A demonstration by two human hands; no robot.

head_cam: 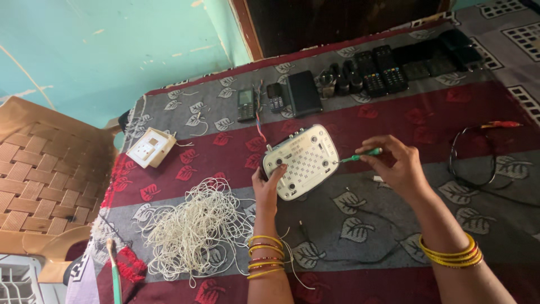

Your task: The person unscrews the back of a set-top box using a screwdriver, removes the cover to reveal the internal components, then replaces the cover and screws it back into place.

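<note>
Two hands work over a bed [427, 129] spread with a grey and maroon leaf-print cloth. To its left stands a brown woven chair [39, 186]. On the cloth near your left wrist lies a heap of tangled white cord [197, 228]. At the middle sits a white perforated box [301, 160], tilted up on its edge. Your left hand [268, 186] presses against the box's lower left corner, fingers spread on its face. Your right hand [396, 163] pinches a green screwdriver [360, 155], whose tip meets the box's right edge. Along the far edge lie remotes [381, 70] and phones [246, 104]; a black cable loop [469, 160] lies to the right.
</note>
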